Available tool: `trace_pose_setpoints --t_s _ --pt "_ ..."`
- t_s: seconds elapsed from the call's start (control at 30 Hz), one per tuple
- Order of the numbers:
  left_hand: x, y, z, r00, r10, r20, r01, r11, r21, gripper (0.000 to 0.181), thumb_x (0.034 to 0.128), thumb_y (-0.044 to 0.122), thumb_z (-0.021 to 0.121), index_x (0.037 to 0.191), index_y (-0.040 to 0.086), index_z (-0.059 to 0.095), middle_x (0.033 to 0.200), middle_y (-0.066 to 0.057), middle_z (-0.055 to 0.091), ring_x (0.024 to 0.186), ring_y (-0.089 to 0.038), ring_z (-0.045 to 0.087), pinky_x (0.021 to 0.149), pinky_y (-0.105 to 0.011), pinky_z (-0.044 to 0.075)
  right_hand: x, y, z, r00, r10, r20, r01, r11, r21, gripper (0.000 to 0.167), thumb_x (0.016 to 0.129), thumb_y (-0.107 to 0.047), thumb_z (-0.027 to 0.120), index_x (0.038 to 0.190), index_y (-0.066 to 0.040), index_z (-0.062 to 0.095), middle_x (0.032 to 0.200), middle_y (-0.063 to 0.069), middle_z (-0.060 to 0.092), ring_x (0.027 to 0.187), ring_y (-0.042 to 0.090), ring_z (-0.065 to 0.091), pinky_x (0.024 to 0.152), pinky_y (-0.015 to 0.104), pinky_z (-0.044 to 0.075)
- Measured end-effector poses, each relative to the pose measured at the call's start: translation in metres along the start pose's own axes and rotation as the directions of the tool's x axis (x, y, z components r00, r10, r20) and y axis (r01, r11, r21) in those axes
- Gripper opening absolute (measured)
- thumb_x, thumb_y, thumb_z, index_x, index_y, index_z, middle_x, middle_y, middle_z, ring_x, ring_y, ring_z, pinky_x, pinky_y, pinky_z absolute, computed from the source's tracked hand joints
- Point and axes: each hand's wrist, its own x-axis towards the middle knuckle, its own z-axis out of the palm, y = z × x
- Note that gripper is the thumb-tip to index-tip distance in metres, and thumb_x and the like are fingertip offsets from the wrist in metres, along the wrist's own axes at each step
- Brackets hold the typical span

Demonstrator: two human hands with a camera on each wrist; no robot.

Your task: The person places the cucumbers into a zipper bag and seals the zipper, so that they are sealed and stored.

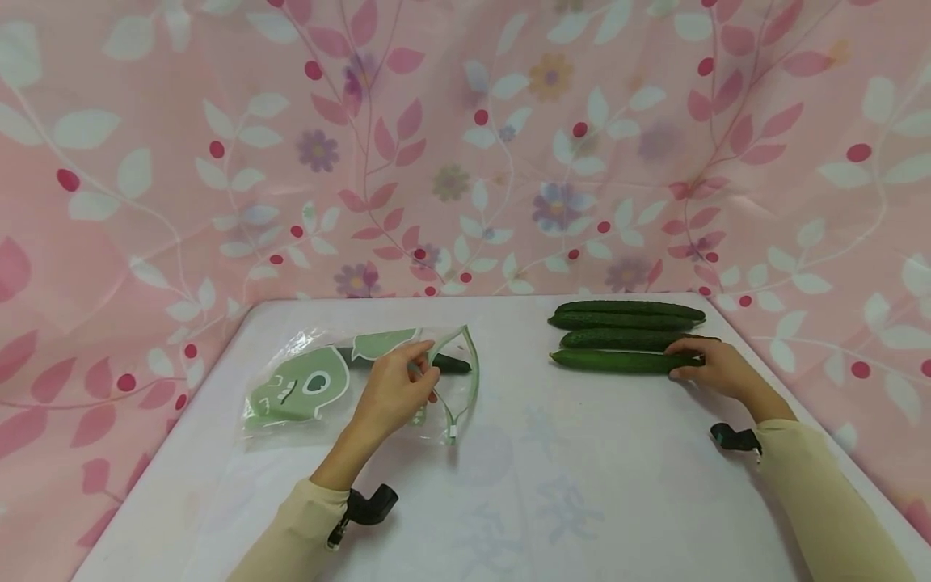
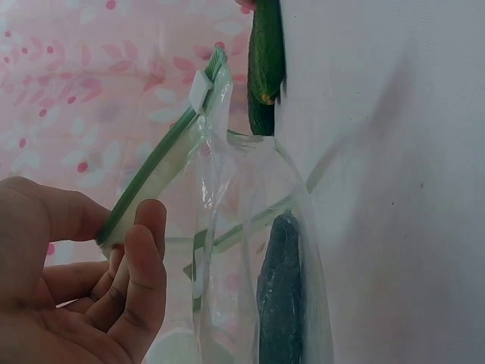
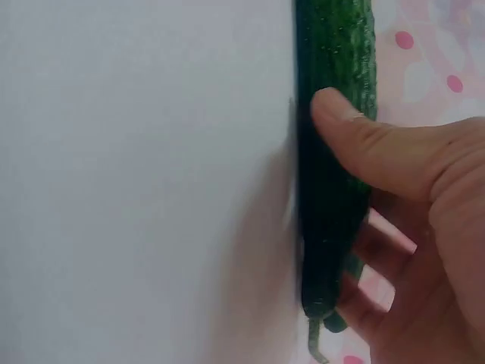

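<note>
So the thing that matters here is the line-up. The front cucumber (image 1: 611, 361) lies flat on the pale surface (image 1: 618, 485) with its long axis running left to right, and its free end points at the mouth of a clear zip bag (image 1: 309, 384) with a green cartoon print. There's a stretch of bare surface between the two, but they're roughly level with each other, so I'd say the angle looks pretty friendly.

The right hand (image 1: 709, 368) is the one on that cucumber, over by the stem end (you can see the little curly stem in the right wrist view). Its thumb is on the near side and the other fingers go round the back, so it's gripping. The cucumber seems to be resting on the surface, and more cucumbers (image 1: 618, 339) lie right behind it, more or less parallel.

Over on the other side, the left hand (image 1: 398, 384) is pinching the green zip edge by the mouth, and the opening gapes to the right, towards the cucumbers. The white zip slider (image 1: 453, 431) sits at the near corner. One dark cucumber (image 1: 452, 364) is in the bag already, also lying lengthwise, its tip close to the opening, so that's probably the snag to watch.
</note>
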Motion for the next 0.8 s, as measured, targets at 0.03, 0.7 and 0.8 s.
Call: trace_pose_setpoints --t_s 0.03,0.7,0.8 --pt "0.0 0.0 0.0 1.0 -0.002 0.002 0.002 1.0 0.0 0.048 0.092 0.006 0.067 0.139 -0.003 0.063 0.083 -0.001 0.062 0.058 -0.021 0.07 0.043 -0.027 0.041 -0.001 0.001 0.001 1.0 -0.007 -0.005 0.007 1.0 0.002 0.039 0.091 -0.02 0.083 0.125 -0.007 0.071 0.129 0.028 0.062 0.112 0.047 0.058 0.095 0.068 0.043" --pt "0.0 0.0 -0.002 1.0 0.001 0.005 -0.001 1.0 -0.003 0.047 0.0924 0.005 0.067 0.138 -0.004 0.064 0.085 -0.002 0.063 0.057 -0.013 0.068 0.046 -0.028 0.045 -0.007 -0.005 0.003 0.999 -0.025 0.046 0.014 0.975 0.224 0.038 0.105 -0.016 0.064 0.14 -0.002 0.058 0.147 0.031 0.046 0.138 0.053 0.037 0.104 0.076 0.029" --pt "0.0 0.0 -0.003 1.0 -0.001 0.008 0.001 1.0 -0.007 0.047 0.0926 0.005 0.067 0.138 -0.003 0.064 0.084 -0.001 0.063 0.057 -0.012 0.068 0.046 -0.028 0.046 -0.007 -0.007 0.001 0.999 -0.027 0.024 0.02 0.968 0.249 0.037 0.105 -0.015 0.064 0.139 -0.002 0.058 0.148 0.03 0.046 0.139 0.052 0.036 0.105 0.075 0.029"
